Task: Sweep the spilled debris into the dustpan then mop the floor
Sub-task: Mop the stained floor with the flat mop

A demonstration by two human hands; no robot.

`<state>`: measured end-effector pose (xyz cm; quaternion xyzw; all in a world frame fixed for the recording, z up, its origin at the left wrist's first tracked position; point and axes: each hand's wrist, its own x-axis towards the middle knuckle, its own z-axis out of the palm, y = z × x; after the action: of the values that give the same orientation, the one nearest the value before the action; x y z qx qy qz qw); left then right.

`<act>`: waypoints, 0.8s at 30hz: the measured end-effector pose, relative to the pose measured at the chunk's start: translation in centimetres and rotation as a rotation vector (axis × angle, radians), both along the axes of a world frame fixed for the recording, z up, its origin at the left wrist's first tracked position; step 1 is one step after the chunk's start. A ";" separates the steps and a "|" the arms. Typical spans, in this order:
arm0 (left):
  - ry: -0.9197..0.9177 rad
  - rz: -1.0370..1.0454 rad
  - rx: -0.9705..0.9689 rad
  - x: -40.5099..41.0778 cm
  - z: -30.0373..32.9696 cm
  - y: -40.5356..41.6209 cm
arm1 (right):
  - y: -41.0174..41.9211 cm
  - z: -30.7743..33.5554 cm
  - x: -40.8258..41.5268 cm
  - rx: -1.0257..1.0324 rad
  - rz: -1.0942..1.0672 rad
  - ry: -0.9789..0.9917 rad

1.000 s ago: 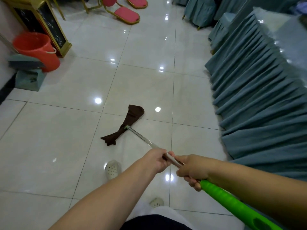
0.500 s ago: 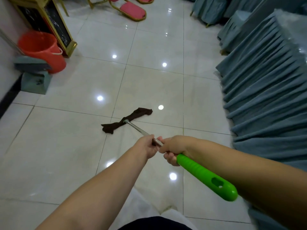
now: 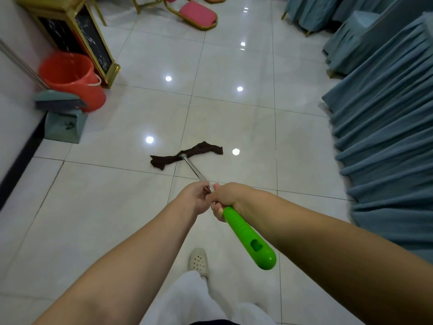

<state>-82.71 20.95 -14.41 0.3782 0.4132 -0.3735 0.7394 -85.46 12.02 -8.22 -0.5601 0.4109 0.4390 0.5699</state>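
A mop with a metal pole (image 3: 193,167) and a green plastic grip (image 3: 248,240) stretches out in front of me. Its dark brown cloth head (image 3: 187,154) lies flat on the glossy white tile floor (image 3: 117,207), spread nearly crosswise. My right hand (image 3: 226,199) grips the top of the green grip. Just ahead of it, my left hand (image 3: 195,198) holds the metal pole. A teal dustpan (image 3: 64,126) stands against the left wall with a broom head (image 3: 58,100) resting on it. No debris shows on the tiles.
An orange bucket (image 3: 72,78) stands behind the dustpan beside a gold-framed black stand (image 3: 77,36). Teal skirted tables (image 3: 384,137) line the right side. Red-seated gold chairs (image 3: 195,14) stand at the back. My white shoe (image 3: 198,261) and white trouser leg are below the hands.
The mop head has swung from slanting to nearly crosswise and slid farther from me. Both hands pushed forward along the pole, and more of the green grip now shows behind them.
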 end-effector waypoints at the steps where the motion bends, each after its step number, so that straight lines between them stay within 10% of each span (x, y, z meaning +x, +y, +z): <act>1: -0.005 -0.009 -0.004 0.6 -0.1 0.2 | 0.1 0.0 0.7 0.000 0.002 -0.009; 24: -0.036 -0.268 0.054 -9.6 1.1 0.3 | -0.4 2.6 -11.6 0.221 -0.279 -0.012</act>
<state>-92.36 21.23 -13.30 0.4564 0.3556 -0.4509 0.6797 -97.01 11.66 -5.59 -0.4342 0.4305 0.3947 0.6859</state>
